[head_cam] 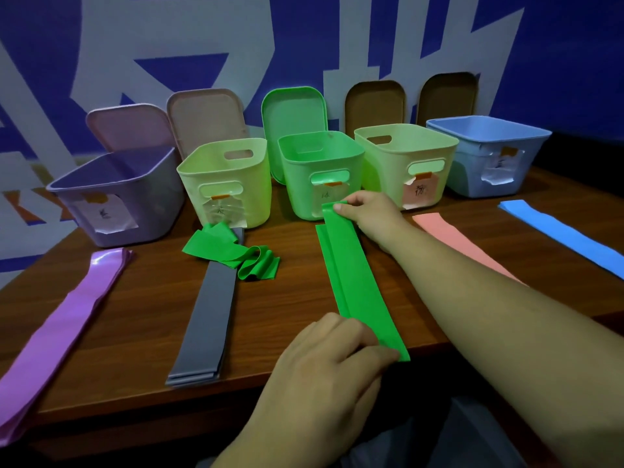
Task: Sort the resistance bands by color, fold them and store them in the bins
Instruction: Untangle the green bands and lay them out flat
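Observation:
A long green band (354, 278) lies stretched out lengthwise on the wooden table (290, 298), in front of the green bin (320, 173). My right hand (368, 214) pinches its far end near the bin. My left hand (334, 363) holds its near end at the table's front edge. A second green band (233, 253) lies crumpled to the left, partly on top of a flat grey band stack (206, 319). Purple bands (64, 325) lie at the far left, a pink band (456, 241) and a blue band (567, 236) to the right.
Five open bins stand in a row at the back: purple (118, 204), pale yellow-green (226, 184), green, pale yellow-green (405, 163) and blue (489, 153). Their lids lean against the blue and white wall behind. Paper labels hang on the bin fronts.

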Demonstrator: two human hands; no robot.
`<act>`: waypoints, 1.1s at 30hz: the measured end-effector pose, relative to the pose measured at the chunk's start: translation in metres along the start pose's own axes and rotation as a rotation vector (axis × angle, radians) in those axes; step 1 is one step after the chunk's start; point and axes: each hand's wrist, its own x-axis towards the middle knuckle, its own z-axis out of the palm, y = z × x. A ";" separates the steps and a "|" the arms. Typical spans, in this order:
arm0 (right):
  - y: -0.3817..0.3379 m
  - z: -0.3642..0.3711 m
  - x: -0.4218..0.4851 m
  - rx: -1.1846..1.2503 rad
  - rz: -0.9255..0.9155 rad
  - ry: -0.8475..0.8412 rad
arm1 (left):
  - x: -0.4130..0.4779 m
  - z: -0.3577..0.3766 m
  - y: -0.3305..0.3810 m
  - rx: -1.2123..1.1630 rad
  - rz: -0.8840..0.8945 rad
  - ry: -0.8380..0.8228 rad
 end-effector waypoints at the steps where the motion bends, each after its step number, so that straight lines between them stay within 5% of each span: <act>1: 0.001 0.001 0.001 0.003 -0.001 0.003 | 0.000 -0.001 -0.002 -0.019 -0.009 0.012; 23: 0.003 0.010 0.001 -0.365 -0.059 -0.061 | -0.009 0.004 -0.008 -0.071 -0.112 -0.020; 33: 0.002 0.005 -0.009 -0.272 -0.061 -0.029 | 0.002 -0.014 -0.002 -0.151 -0.169 -0.052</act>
